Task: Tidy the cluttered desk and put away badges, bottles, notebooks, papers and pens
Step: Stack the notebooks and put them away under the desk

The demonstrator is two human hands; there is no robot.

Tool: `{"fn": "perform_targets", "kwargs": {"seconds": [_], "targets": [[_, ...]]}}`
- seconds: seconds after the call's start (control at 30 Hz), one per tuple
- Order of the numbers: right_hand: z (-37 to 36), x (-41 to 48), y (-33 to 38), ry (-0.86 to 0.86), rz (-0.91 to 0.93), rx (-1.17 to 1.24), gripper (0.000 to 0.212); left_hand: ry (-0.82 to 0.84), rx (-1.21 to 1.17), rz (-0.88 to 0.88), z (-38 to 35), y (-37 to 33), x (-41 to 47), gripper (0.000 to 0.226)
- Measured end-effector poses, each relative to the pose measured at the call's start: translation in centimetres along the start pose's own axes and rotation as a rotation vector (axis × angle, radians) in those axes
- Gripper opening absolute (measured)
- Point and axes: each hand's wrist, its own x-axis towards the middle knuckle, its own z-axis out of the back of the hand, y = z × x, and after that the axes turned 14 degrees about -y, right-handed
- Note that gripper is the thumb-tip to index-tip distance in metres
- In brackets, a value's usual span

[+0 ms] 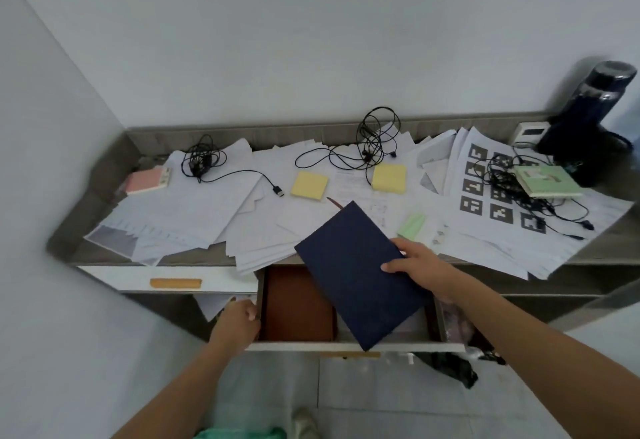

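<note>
The right hand [419,267] has the navy notebook [353,272], thumb on top of the cover and fingers tucked under its right long edge, so it grips the book by one side only. The book hangs tilted over the open drawer [346,347], its low corner just past the drawer's front rim and its far corner over the desk edge. The left hand [239,322] sits off to the side of the book, fingers curled round the drawer's left front corner, bracing it. Just right of that hand, flat in the drawer, lies a brown notebook [298,303], and the free space is under the navy one. It looks like a stiff hardback: it holds its plane with no sag, so a one-sided pinch should carry it, though I'd guess the weight pulls on the unsupported left edge. The cover looks matte and cloth-like, probably not slippery, and nothing about it seems fragile, so it can be laid down flat beside the brown one. Beyond both hands the loose papers [194,210] will be another story: thin, floppy and sliding over each other, best squared into a stack first. Far beyond the right hand are a green notebook [545,180] tangled in cable and a dark bottle [585,116] behind it.
</note>
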Motion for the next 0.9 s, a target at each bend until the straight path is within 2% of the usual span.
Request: {"fn": "perform_targets", "kwargs": {"seconds": [0.1,0.2,0.27,0.43,0.53,0.6,0.67,0.8,0.9], "targets": [[-1.0,0.0,0.1,0.121,-0.164,0.090,0.026,0.072,-0.012,0.101,-0.3,1.7,0.0,0.016],[-3.2,-0.2,-1.4,0.303,-0.280,0.000,0.032,0.211,-0.055,0.137,-0.8,3.6,0.2,0.015],[-4.4,-0.1,-2.4,0.379,-0.351,-0.043,0.037,0.225,-0.124,0.169,-0.6,3.5,-0.4,0.015],[-5.6,1.2,-2.2,0.451,-0.418,-0.106,0.034,0.216,-0.230,0.254,0.1,3.6,-1.3,0.018],[-5.4,1.4,-2.1,0.477,-0.429,-0.216,0.033,0.321,-0.364,0.392,1.0,2.7,-1.8,0.027],[-5.7,1.5,-2.7,0.440,-0.435,-0.217,0.036,0.359,-0.434,0.501,1.3,2.9,-1.5,0.032],[-6.1,1.7,-3.9,0.293,-0.474,-0.090,0.035,0.348,-0.443,0.546,1.5,3.2,-1.3,0.029],[-8.5,2.9,-4.7,-0.015,-0.512,0.168,0.030,0.363,-0.438,0.526,1.5,2.9,-1.4,0.024],[-11.9,3.4,-4.6,-0.151,-0.464,0.246,0.031,0.304,-0.360,0.367,1.3,2.8,-1.7,0.016]]}}
